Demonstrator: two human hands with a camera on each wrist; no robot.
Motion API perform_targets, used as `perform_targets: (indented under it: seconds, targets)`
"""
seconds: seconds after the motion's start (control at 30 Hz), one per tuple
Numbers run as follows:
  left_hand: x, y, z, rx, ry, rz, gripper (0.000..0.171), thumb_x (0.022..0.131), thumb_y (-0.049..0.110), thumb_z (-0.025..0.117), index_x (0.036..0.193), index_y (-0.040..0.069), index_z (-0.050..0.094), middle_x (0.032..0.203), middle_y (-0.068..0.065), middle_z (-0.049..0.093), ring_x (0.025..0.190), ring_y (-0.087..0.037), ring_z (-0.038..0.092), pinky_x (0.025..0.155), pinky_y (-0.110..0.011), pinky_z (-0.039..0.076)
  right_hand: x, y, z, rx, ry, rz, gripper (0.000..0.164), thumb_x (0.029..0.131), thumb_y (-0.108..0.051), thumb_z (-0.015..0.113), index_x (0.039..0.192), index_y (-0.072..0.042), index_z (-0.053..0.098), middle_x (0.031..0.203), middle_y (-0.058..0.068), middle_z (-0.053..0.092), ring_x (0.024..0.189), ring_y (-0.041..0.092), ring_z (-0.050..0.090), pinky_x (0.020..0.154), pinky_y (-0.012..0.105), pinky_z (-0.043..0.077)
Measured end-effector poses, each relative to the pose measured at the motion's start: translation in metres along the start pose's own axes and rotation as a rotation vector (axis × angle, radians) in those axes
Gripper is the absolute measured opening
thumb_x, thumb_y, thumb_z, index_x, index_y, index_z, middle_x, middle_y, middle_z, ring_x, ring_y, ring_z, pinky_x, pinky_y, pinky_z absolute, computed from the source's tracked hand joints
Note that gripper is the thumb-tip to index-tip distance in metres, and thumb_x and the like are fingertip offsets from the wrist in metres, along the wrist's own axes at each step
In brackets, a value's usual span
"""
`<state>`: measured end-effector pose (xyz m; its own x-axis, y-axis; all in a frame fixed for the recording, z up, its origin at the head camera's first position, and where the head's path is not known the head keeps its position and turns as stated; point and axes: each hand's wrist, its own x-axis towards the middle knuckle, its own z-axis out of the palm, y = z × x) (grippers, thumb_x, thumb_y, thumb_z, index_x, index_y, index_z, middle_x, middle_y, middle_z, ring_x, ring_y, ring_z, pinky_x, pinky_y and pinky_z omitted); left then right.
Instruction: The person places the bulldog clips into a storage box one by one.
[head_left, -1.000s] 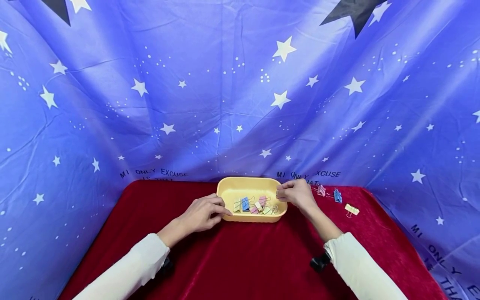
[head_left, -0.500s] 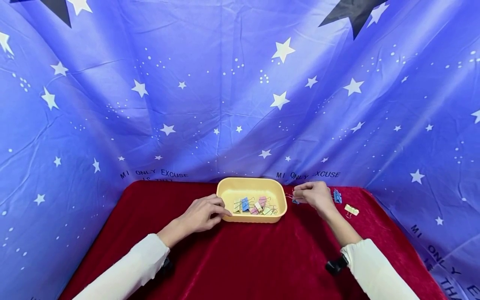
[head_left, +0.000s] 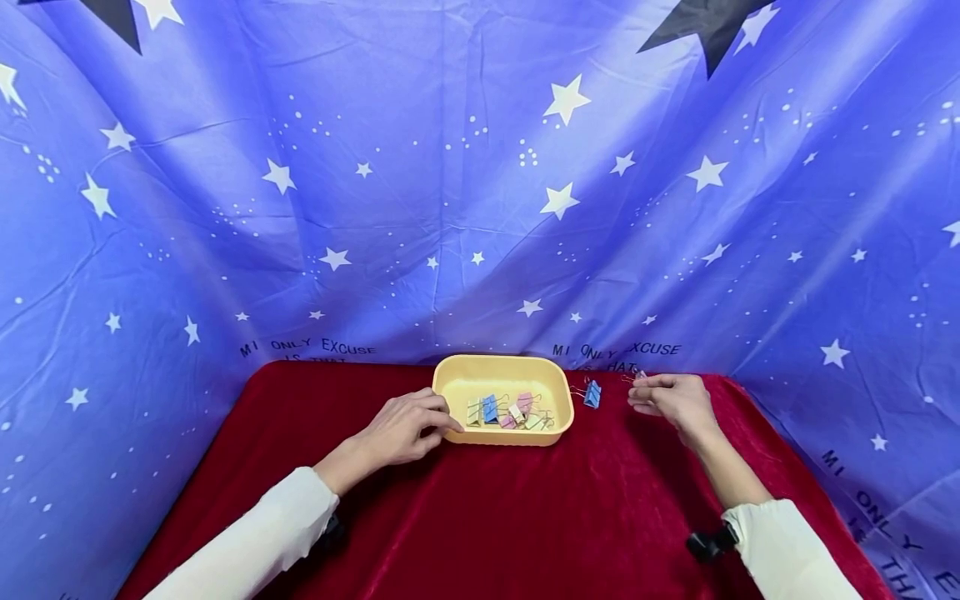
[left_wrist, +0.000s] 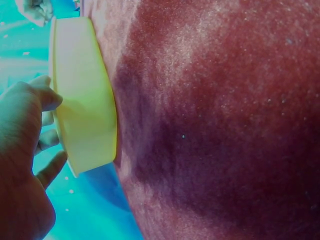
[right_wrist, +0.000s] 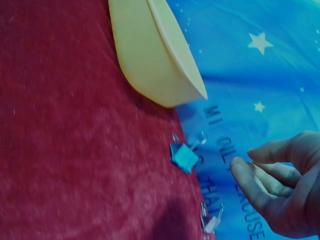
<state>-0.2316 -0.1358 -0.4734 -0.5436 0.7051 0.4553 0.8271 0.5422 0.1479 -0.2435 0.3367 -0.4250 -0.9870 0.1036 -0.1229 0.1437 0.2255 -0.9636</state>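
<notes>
A yellow plastic tray (head_left: 504,438) holds several binder clips in blue, pink, white and pale yellow. At its front left corner my left hand (head_left: 408,425) grips the rim; in the left wrist view the fingers lie against the tray's wall (left_wrist: 87,105). My right hand (head_left: 675,404) hovers over the table right of the tray, thumb and fingertips near each other, nothing seen between them in the right wrist view. A blue binder clip (head_left: 592,394) lies just right of the tray. Beyond the right fingertips sits a pink binder clip (right_wrist: 212,223), partly hidden in the head view.
Dark red velvet cloth (head_left: 480,517) covers the table. A blue star-printed curtain (head_left: 450,208) hangs right behind the table's back edge and along both sides.
My right hand has moved right, away from the tray's right end, uncovering the blue clip. It now hides the blue and yellow clips seen farther right. The left hand stays put.
</notes>
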Motion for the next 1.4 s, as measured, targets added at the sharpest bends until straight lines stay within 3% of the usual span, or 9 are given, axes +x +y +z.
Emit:
perform_targets:
  seconds: [0.37, 0.7, 0.83, 0.87, 0.97, 1.07, 1.17, 1.2, 1.4]
  targets:
    - [0.001, 0.000, 0.004, 0.045, 0.025, 0.063, 0.028, 0.093, 0.007, 0.080, 0.109, 0.029, 0.088, 0.099, 0.010, 0.073, 0.097, -0.010, 0.065, 0.078, -0.024, 0.057, -0.004, 0.017, -0.043, -0.028, 0.069, 0.066, 0.033, 0.103, 0.010, 0.063, 0.131, 0.027, 0.066, 0.086, -0.006, 0.082, 0.074, 0.002, 0.081, 0.079, 0.026, 0.068]
    - [0.001, 0.000, 0.000, 0.051, 0.021, 0.065, 0.028, 0.094, 0.007, 0.080, 0.109, 0.029, 0.088, 0.098, 0.010, 0.072, 0.096, -0.010, 0.064, 0.073, -0.021, 0.053, -0.004, 0.033, -0.072, -0.217, 0.177, 0.059, 0.036, 0.102, 0.003, 0.058, 0.128, 0.025, 0.071, 0.076, -0.006, 0.083, 0.068, -0.001, 0.080, 0.074, 0.023, 0.067]
    - [0.002, 0.000, 0.000, 0.046, 0.015, 0.062, 0.028, 0.094, 0.007, 0.079, 0.110, 0.029, 0.088, 0.099, 0.010, 0.073, 0.096, -0.010, 0.063, 0.072, -0.020, 0.053, -0.006, 0.036, -0.084, -0.334, 0.205, 0.041, 0.044, 0.100, -0.001, 0.051, 0.131, 0.021, 0.072, 0.077, -0.007, 0.084, 0.067, -0.005, 0.078, 0.083, 0.003, 0.053]
    - [0.002, 0.000, 0.000, 0.046, 0.013, 0.061, 0.028, 0.094, 0.007, 0.079, 0.110, 0.029, 0.088, 0.099, 0.010, 0.073, 0.096, -0.010, 0.063, 0.072, -0.020, 0.052, -0.007, 0.036, -0.087, -0.367, 0.212, 0.034, 0.044, 0.100, -0.003, 0.051, 0.130, 0.021, 0.072, 0.076, -0.008, 0.084, 0.065, -0.006, 0.077, 0.099, 0.003, 0.048]
    - [0.002, 0.001, 0.000, 0.044, 0.011, 0.057, 0.029, 0.094, 0.007, 0.079, 0.110, 0.029, 0.088, 0.098, 0.010, 0.072, 0.095, -0.009, 0.063, 0.071, -0.019, 0.051, -0.007, 0.037, -0.095, -0.396, 0.215, 0.024, 0.043, 0.100, -0.004, 0.051, 0.127, 0.020, 0.074, 0.073, -0.008, 0.083, 0.062, -0.007, 0.075, 0.135, 0.029, 0.026]
    - [0.003, 0.001, -0.001, 0.043, 0.009, 0.053, 0.029, 0.094, 0.007, 0.079, 0.110, 0.029, 0.088, 0.098, 0.010, 0.072, 0.095, -0.009, 0.063, 0.070, -0.018, 0.051, -0.008, 0.040, -0.102, -0.408, 0.217, 0.025, 0.040, 0.099, -0.004, 0.053, 0.123, 0.018, 0.076, 0.069, -0.007, 0.081, 0.058, -0.007, 0.074, 0.140, 0.050, 0.014]
    - [0.003, 0.001, -0.001, 0.045, 0.010, 0.052, 0.029, 0.094, 0.007, 0.079, 0.110, 0.029, 0.088, 0.097, 0.010, 0.072, 0.096, -0.010, 0.063, 0.069, -0.018, 0.051, -0.007, 0.045, -0.107, -0.442, 0.220, 0.029, 0.038, 0.098, -0.005, 0.054, 0.120, 0.014, 0.078, 0.067, -0.007, 0.080, 0.057, -0.006, 0.073, 0.139, 0.053, 0.019]
    - [0.002, 0.001, -0.001, 0.045, 0.011, 0.052, 0.029, 0.094, 0.007, 0.079, 0.110, 0.029, 0.088, 0.097, 0.010, 0.072, 0.096, -0.010, 0.063, 0.069, -0.019, 0.051, -0.007, 0.047, -0.108, -0.443, 0.220, 0.029, 0.037, 0.098, -0.005, 0.055, 0.120, 0.014, 0.078, 0.067, -0.007, 0.081, 0.058, -0.006, 0.074, 0.138, 0.038, 0.024]
    - [0.002, 0.002, -0.001, 0.045, 0.012, 0.047, 0.030, 0.093, 0.006, 0.080, 0.110, 0.029, 0.089, 0.098, 0.010, 0.072, 0.096, -0.009, 0.063, 0.069, -0.017, 0.050, -0.006, 0.055, -0.111, -0.417, 0.196, 0.012, 0.039, 0.105, -0.007, 0.054, 0.127, 0.019, 0.073, 0.069, -0.007, 0.081, 0.059, -0.007, 0.074, 0.125, 0.012, 0.020]
